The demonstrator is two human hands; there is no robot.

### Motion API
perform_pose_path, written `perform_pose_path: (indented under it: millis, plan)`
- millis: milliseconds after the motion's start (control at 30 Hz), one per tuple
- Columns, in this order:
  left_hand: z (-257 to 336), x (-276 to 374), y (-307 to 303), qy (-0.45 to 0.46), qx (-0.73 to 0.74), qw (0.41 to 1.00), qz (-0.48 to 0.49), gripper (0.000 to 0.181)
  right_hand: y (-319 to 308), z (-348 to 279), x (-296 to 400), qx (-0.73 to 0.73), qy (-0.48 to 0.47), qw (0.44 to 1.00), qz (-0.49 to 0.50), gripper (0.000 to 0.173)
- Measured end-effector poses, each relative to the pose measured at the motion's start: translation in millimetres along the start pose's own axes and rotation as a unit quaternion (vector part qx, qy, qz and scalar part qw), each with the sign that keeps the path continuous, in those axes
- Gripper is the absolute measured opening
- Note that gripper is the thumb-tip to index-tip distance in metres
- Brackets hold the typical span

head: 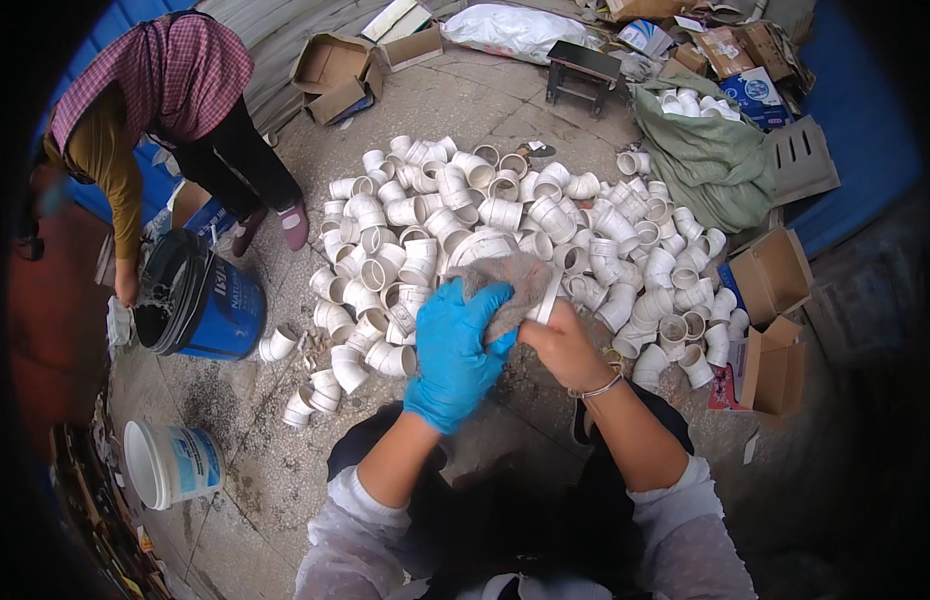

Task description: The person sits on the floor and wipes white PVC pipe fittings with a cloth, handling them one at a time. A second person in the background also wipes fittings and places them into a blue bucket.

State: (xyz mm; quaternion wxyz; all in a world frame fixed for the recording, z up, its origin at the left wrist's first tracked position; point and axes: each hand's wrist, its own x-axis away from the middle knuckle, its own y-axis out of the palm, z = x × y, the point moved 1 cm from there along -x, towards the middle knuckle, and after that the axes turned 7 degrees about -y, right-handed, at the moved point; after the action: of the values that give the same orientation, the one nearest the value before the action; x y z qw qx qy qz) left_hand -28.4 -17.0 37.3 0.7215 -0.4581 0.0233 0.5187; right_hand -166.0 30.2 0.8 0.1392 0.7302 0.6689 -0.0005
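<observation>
My left hand (451, 352), in a blue disposable glove, presses a grey cloth (514, 281) against a white plastic pipe fitting (486, 246). The cloth covers much of that fitting, so its full shape is hidden. Bare and wearing a bracelet at the wrist, my right hand (571, 354) grips the fitting's near rim at the right. Beyond and around both hands, a wide heap of white plastic pipe elbows (502, 214) spreads over the paved floor (240, 427). Some elbows show their open ends, others lie on their sides.
At the left a person (154, 82) bends over a blue bucket (229, 307), one hand at its rim. Nearer stands a white bucket (199, 463). A green woven sack (697, 161) of fittings, a low stool (583, 67) and open cardboard boxes (769, 277) edge the heap.
</observation>
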Motion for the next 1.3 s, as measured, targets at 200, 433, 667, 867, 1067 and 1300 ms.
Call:
perform_pose_path:
  millis: [200,433,667,867,1067,1300]
  plan:
    - [-60.8,15.6,7.5,-0.212,0.067,0.975,0.023,0.038,-19.9,-41.8,-17.2,-0.161,0.019,0.985,0.058,0.042]
    - [-54.7,8.5,-10.8,-0.381,0.436,0.808,0.108,0.044,-6.5,-31.4,-12.1,-0.128,0.034,0.984,0.121,0.044]
    - [-50.6,5.9,-6.7,-0.368,0.468,0.793,0.130,0.045,-2.8,-17.1,-7.7,-0.204,0.082,0.962,0.164,0.045]
    - [-38.5,-11.2,-15.1,-0.385,0.551,0.713,0.199,0.047,-1.8,-20.2,-13.8,-0.227,0.075,0.951,0.195,0.043]
    - [-48.0,-13.1,2.1,-0.378,0.591,0.690,0.180,0.041,-9.2,-11.4,-19.2,-0.251,0.079,0.946,0.189,0.043]
    - [-46.3,-6.4,-10.1,-0.379,0.649,0.643,0.151,0.036,-3.9,-1.1,-14.6,-0.263,0.095,0.943,0.183,0.042]
